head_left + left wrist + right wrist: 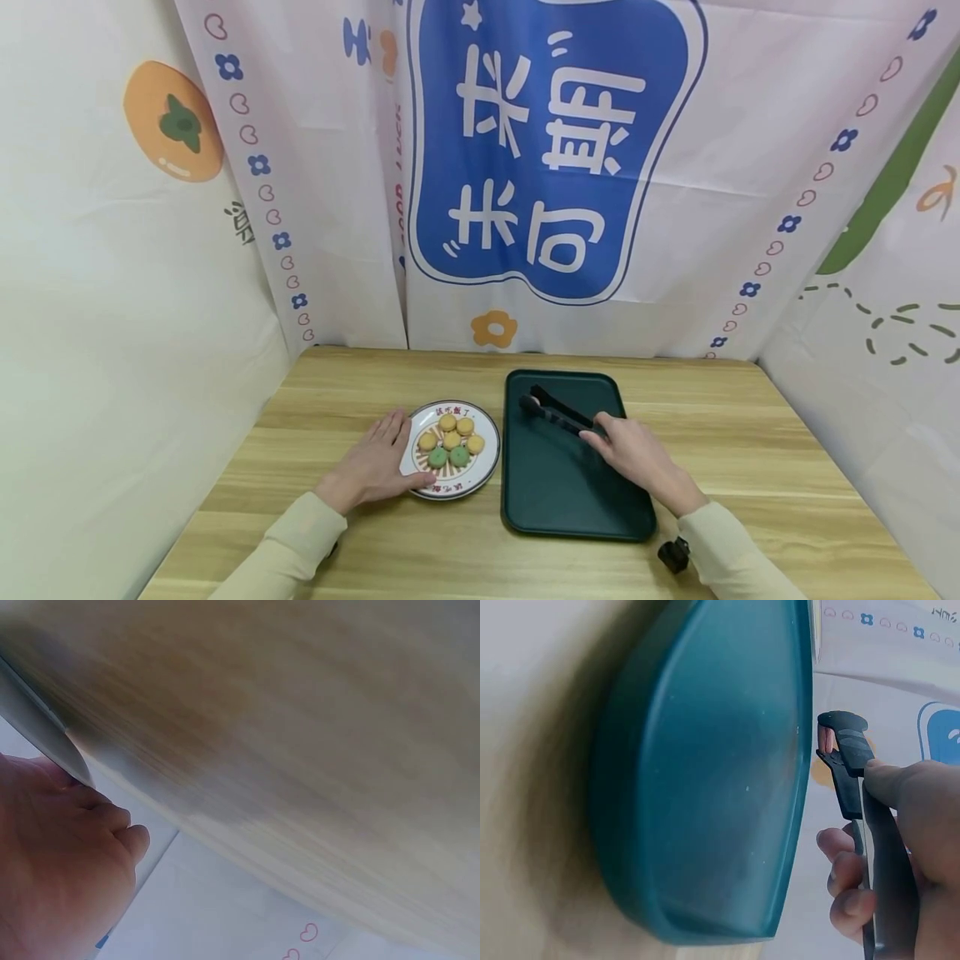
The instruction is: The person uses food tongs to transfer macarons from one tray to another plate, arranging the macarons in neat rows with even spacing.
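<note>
My left hand (pixel 378 467) lies at the left side of a round white plate (pixel 489 442), thumb on its near rim, fingers extended along its left edge. Several yellow and green macaron-like cookies (pixel 452 440) sit on the plate. My right hand (pixel 636 454) grips black tongs (pixel 564 414) over the dark green tray (pixel 555 500). In the right wrist view, the tongs' tips (pixel 844 724) close around a small pinkish thing (pixel 826 739); its kind is largely hidden. From the left wrist view, the plate's edge (pixel 45 712) shows beside my fingers.
Plate and tray stand side by side on a wooden table (pixel 337 550). A printed cloth (pixel 337 208) hangs behind the table's far edge, with white sheets on both sides. Near my right sleeve is a small black object (pixel 673 554).
</note>
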The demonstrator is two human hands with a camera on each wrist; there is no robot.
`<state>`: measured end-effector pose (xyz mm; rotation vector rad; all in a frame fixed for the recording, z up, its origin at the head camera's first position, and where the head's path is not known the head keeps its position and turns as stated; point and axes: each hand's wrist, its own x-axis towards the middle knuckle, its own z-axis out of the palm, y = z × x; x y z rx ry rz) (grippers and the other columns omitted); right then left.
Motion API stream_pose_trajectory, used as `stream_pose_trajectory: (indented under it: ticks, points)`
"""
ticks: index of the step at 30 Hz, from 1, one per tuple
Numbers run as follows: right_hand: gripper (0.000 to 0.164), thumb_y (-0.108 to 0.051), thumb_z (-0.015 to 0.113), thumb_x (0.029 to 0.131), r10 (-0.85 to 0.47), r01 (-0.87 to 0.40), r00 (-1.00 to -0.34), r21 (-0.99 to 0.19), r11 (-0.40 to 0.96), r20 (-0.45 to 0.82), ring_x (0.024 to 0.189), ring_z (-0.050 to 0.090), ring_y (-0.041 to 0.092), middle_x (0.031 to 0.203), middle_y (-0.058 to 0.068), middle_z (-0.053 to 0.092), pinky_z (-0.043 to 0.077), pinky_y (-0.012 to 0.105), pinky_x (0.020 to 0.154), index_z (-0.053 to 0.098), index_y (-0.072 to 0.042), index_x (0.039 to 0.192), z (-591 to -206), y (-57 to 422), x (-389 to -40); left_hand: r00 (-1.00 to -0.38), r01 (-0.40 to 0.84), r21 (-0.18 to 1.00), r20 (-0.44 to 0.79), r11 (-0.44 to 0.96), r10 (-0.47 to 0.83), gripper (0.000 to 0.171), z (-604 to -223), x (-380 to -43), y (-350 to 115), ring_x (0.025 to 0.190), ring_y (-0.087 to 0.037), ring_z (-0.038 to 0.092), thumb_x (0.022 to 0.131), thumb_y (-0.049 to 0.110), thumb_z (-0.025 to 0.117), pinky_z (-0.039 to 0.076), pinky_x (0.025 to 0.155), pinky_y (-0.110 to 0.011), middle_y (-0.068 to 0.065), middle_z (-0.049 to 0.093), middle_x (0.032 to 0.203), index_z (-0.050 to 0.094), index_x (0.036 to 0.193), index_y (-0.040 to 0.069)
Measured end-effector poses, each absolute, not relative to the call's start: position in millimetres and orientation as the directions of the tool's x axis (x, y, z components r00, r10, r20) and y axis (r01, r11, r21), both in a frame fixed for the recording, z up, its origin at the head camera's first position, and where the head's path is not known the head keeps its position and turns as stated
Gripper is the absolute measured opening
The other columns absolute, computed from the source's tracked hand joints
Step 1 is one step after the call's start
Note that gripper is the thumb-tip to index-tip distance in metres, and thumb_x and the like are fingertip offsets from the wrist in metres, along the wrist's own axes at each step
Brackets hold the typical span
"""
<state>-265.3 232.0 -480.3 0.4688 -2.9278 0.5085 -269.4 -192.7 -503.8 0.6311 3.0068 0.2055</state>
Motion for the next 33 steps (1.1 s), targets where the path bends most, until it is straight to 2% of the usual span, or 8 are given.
stream_pose_trajectory:
  ticks: [10, 22, 33]
  points:
    - [0.026, -0.039, 0.060, 0.097, -0.321, -0.365, -0.928, -0.289, 0.885, 0.189, 0.047, 0.040, 0.004, 0.058, -0.009, 0.045, 0.033, 0.018, 0.045, 0.059, -0.014, 0.092, -474, 223, -255, -0.915, 0.394, 0.128, -0.044, 0.910, 0.402, 0.114, -506, -272, -192, 0.150, -0.040, 0.019, 0.083, 0.081, 0.045, 0.020, 0.124, -0.051, -0.027, 0.018, 0.161, 0.025, 0.152, -0.007]
    - [0.024, -0.041, 0.060, 0.096, -0.333, -0.356, -0.934, -0.312, 0.881, 0.128, 0.049, 0.042, 0.003, 0.059, -0.010, 0.046, 0.035, 0.019, 0.046, 0.060, -0.017, 0.093, -470, 209, -241, -0.914, 0.395, 0.129, -0.044, 0.909, 0.404, 0.114, -503, -271, -192, 0.150, -0.040, 0.019, 0.082, 0.081, 0.046, 0.020, 0.124, -0.051, -0.028, 0.018, 0.160, 0.026, 0.151, -0.008]
    - [0.026, -0.042, 0.061, 0.095, -0.369, -0.403, -0.915, -0.325, 0.856, 0.163, 0.047, 0.039, 0.000, 0.058, -0.013, 0.043, 0.033, 0.017, 0.043, 0.063, -0.016, 0.095, -468, 198, -228, -0.913, 0.396, 0.127, -0.048, 0.909, 0.405, 0.114, -501, -269, -193, 0.150, -0.040, 0.019, 0.082, 0.081, 0.046, 0.020, 0.124, -0.051, -0.028, 0.018, 0.160, 0.026, 0.151, -0.008]
